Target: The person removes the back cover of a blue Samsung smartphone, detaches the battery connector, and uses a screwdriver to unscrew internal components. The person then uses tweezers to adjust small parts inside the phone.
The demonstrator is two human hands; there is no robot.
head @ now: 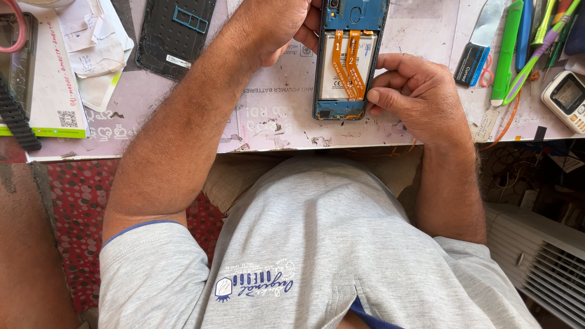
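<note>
An opened phone [348, 61] lies back-side up on the worktable [286, 122], its blue frame showing a white battery crossed by two orange flex cables. My left hand [274, 27] rests on the phone's upper left side, fingers curled against its edge. My right hand [411, 91] presses against the phone's lower right edge, thumb on the frame beside the cables. Neither hand lifts the phone off the table.
The phone's black back cover [175, 33] lies at the left. Papers and a white box [55, 79] sit further left. Green and blue plastic pry tools [512, 49] and a small white meter [567, 97] lie at the right. A white ribbed appliance [542, 256] stands below the table's right.
</note>
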